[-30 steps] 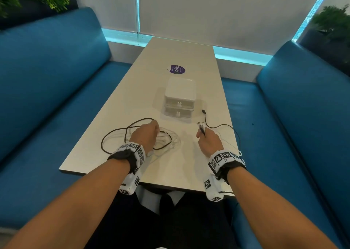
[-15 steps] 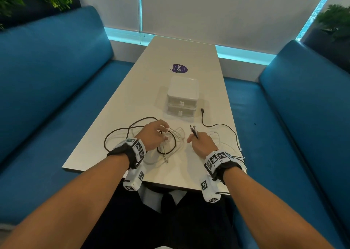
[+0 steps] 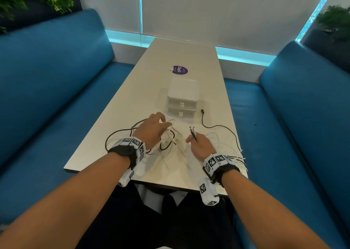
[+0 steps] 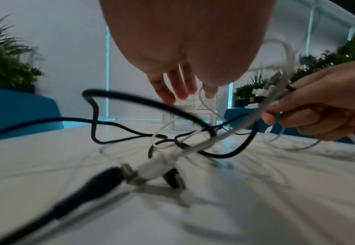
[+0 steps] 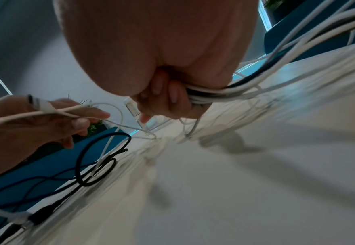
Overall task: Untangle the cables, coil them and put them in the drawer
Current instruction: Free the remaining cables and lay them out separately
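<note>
A tangle of white cables (image 3: 171,137) and a black cable (image 3: 217,126) lies on the near end of the white table (image 3: 132,101). My left hand (image 3: 166,123) hovers over the tangle and pinches a white cable (image 5: 71,110) between thumb and fingers (image 4: 185,92), lifting a loop off the table. My right hand (image 3: 191,139) is closed round a bundle of cable ends (image 3: 192,131), white and black, whose plugs stick up; the bundle (image 5: 224,92) trails back past the wrist. The white two-drawer unit (image 3: 182,101) stands beyond the hands with both drawers closed.
A purple round sticker (image 3: 179,70) lies on the table behind the drawer unit. Blue benches (image 3: 56,97) run along both sides. The black cable's loose plug (image 3: 202,111) rests right of the drawers. Several cable strands (image 3: 240,158) hang over the table's right front edge.
My left hand moved forward over the tangle and raised a white cable, fingers spreading. My right hand shifted a little left and nearer to me, still holding the bundle.
</note>
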`<state>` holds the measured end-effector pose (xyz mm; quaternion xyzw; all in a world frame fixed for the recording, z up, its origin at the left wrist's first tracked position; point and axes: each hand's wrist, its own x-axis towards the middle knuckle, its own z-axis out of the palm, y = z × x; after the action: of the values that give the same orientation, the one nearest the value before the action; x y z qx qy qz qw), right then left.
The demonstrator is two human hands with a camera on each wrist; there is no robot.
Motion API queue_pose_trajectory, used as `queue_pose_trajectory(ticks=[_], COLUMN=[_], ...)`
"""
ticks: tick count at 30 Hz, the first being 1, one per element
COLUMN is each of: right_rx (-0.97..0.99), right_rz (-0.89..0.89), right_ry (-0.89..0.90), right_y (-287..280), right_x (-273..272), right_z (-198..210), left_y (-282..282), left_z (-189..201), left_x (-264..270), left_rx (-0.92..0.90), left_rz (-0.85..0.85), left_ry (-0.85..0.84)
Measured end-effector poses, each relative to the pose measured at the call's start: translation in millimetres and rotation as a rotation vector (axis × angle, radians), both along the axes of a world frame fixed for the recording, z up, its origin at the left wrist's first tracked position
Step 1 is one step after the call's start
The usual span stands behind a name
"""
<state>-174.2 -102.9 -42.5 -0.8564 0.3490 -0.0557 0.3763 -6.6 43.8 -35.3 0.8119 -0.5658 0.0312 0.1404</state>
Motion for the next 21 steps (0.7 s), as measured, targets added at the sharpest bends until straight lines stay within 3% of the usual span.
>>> queue_pose_trajectory(ticks=[3,6,21], right_rx=[-0.032,-0.047,-0.012], right_rz=[-0.006,-0.011,0.226], right_ry=[-0.040,-0.082,-0.093], right_y=[-0.2,-1.9,3.6], right_x=[-0.3,-1.1,-6.7], right_z=[0.4,1.9,-2.6], left_y=[1.5,-0.7,-7.0], left_z=[13.9,18.5,20.7], left_x=[-3.2,-8.0,-33.9], left_rx=[0.136,0.274,0.297], left_rz=[-0.060,-0.174,-0.127], left_ry=[-0.354,-0.566,-0.565])
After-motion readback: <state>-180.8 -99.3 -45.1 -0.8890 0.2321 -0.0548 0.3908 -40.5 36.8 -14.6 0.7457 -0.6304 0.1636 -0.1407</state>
